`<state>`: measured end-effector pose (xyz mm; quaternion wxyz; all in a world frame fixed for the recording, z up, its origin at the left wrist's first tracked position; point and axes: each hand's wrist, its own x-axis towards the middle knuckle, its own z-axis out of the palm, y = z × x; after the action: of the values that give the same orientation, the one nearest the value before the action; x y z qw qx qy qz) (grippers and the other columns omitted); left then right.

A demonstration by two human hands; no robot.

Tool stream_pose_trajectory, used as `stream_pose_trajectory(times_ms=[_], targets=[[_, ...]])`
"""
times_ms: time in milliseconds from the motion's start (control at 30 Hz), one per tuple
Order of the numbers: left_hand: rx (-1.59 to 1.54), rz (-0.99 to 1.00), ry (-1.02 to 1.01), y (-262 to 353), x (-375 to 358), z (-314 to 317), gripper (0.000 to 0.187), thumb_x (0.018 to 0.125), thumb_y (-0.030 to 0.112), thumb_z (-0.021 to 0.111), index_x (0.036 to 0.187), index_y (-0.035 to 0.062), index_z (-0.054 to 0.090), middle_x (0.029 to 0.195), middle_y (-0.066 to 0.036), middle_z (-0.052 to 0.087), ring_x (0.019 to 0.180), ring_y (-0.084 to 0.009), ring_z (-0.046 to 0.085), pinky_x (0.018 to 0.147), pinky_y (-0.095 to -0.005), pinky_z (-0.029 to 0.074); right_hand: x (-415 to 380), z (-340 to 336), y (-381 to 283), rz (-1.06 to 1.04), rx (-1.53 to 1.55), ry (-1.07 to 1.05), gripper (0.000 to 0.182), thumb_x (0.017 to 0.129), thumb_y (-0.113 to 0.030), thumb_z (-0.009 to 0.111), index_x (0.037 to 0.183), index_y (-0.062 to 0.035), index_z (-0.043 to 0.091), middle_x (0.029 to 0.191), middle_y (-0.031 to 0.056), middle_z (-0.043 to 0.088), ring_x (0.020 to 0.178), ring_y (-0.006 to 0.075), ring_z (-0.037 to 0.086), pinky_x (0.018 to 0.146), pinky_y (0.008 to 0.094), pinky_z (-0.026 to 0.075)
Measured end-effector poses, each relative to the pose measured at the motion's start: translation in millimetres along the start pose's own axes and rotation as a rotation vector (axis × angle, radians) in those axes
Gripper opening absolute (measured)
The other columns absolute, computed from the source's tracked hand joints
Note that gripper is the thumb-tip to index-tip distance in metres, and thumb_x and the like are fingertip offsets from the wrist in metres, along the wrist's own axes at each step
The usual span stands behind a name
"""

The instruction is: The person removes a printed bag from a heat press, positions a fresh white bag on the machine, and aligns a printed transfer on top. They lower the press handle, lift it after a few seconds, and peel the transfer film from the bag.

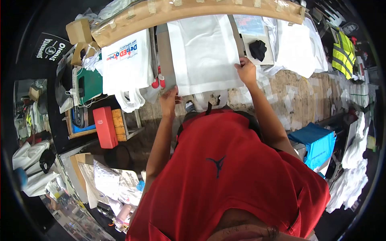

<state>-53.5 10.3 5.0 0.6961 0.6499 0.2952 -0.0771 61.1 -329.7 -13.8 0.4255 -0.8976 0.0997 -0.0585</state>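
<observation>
A white fabric bag (205, 56) lies flat over a grey board (166, 60) in front of me, its plain side up. My left hand (169, 103) is at the bag's lower left corner, fingers curled and closed on the edge. At the bag's right edge, my right hand (246, 72) pinches the fabric between thumb and fingers. A pale strap loop, partly hidden, hangs below the near edge. To the left is a stack of white printed bags (126, 62) with handles hanging down.
A taped cardboard roll or beam (197, 14) spans the far side. Right of the board are a black cloth (257, 50) and white bags (295, 48). A red box (105, 127) stands at left, a blue bag (313, 144) at right. Tape patches cover the wooden surface (281, 86).
</observation>
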Motion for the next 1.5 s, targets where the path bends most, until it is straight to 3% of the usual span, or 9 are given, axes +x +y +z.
stream_pose_trajectory(times_ms=[133, 300, 400, 1133, 1233, 1333, 1400, 1467, 1500], targets=[[-0.089, -0.018, 0.085, 13, 11, 0, 0.037, 0.088, 0.033, 0.073, 0.095, -0.0027, 0.07, 0.077, -0.008, 0.068, 0.061, -0.0133, 0.063, 0.053, -0.026, 0.05, 2, 0, -11, -0.015, 0.016, 0.047, 0.027, 0.073, -0.013, 0.081, 0.096, -0.0018, 0.07, 0.084, 0.016, 0.072, 0.075, 0.0292, 0.07, 0.069, 0.0385, 0.054], [0.549, 0.299, 0.064, 0, 37, -18, 0.032, 0.079, 0.027, 0.081, 0.088, -0.0034, 0.075, 0.072, -0.01, 0.071, 0.06, -0.0183, 0.066, 0.058, -0.0305, 0.051, 8, 1, -13, -0.03, -0.065, 0.04, 0.024, 0.075, -0.016, 0.081, 0.089, -0.0004, 0.07, 0.079, 0.0151, 0.072, 0.074, 0.0296, 0.071, 0.069, 0.0373, 0.054], [0.664, 0.415, 0.088, 0, 35, -20, 0.03, 0.077, 0.025, 0.081, 0.085, -0.0027, 0.075, 0.073, -0.013, 0.072, 0.064, -0.0187, 0.069, 0.062, -0.0316, 0.052, 10, 0, -11, 0.012, -0.03, 0.042, 0.025, 0.075, -0.019, 0.081, 0.089, -0.0005, 0.07, 0.08, 0.0155, 0.072, 0.074, 0.0292, 0.071, 0.07, 0.0372, 0.054], [0.715, 0.467, 0.167, -2, 35, -15, 0.031, 0.076, 0.029, 0.082, 0.082, -0.0008, 0.074, 0.072, -0.014, 0.072, 0.065, -0.0244, 0.07, 0.063, -0.0346, 0.053, 16, -2, -5, -0.05, -0.037, 0.027, 0.029, 0.072, -0.02, 0.083, 0.086, 0.0012, 0.068, 0.076, 0.0154, 0.07, 0.069, 0.0296, 0.069, 0.067, 0.037, 0.054], [0.72, 0.482, 0.222, 14, 29, -7, 0.028, 0.078, 0.027, 0.08, 0.085, 0.0009, 0.072, 0.079, -0.014, 0.072, 0.072, -0.0243, 0.07, 0.065, -0.0335, 0.053, 7, -6, -27, 0.012, -0.017, 0.009, 0.03, 0.072, -0.017, 0.081, 0.093, 0.0002, 0.068, 0.09, 0.0182, 0.071, 0.081, 0.0311, 0.069, 0.073, 0.0389, 0.054], [0.715, 0.559, 0.211, 38, 19, 21, 0.021, 0.084, 0.022, 0.074, 0.092, 0.0022, 0.07, 0.093, -0.016, 0.071, 0.086, -0.0268, 0.07, 0.073, -0.0352, 0.053, 0, 9, -49, -0.282, -0.176, 0.173, 0.033, 0.073, -0.013, 0.077, 0.102, -0.0014, 0.067, 0.109, 0.0203, 0.067, 0.102, 0.0319, 0.065, 0.087, 0.0394, 0.052], [0.714, 0.99, -0.048, 50, 35, 57, 0.021, 0.091, 0.014, 0.066, 0.107, 0.0018, 0.066, 0.109, -0.019, 0.068, 0.097, -0.0302, 0.067, 0.085, -0.0369, 0.053, 3, 38, -57, -0.531, -0.127, -0.132, 0.039, 0.078, -0.014, 0.071, 0.115, -0.0033, 0.065, 0.13, 0.0219, 0.058, 0.124, 0.0364, 0.053, 0.105, 0.0418, 0.044], [0.796, 1.037, -0.203, 60, 44, 94, 0.04, 0.091, 0.011, 0.059, 0.13, -0.0008, 0.055, 0.133, -0.024, 0.056, 0.125, -0.0381, 0.052, 0.106, -0.0423, 0.042, 4, 61, -74, -0.724, -0.299, -0.151, 0.045, 0.082, -0.016, 0.07, 0.124, -0.0036, 0.062, 0.141, 0.0217, 0.051, 0.132, 0.042, 0.045, 0.112, 0.0449, 0.036], [0.794, 1.045, -0.2, 57, 59, 106, 0.04, 0.091, 0.011, 0.059, 0.13, -0.0008, 0.055, 0.133, -0.024, 0.056, 0.125, -0.0381, 0.052, 0.106, -0.0423, 0.042, 9, 68, -77, -0.585, -0.459, -0.328, 0.056, 0.087, -0.025, 0.065, 0.139, -0.009, 0.053, 0.154, 0.0196, 0.036, 0.144, 0.0441, 0.029, 0.118, 0.0506, 0.025]])
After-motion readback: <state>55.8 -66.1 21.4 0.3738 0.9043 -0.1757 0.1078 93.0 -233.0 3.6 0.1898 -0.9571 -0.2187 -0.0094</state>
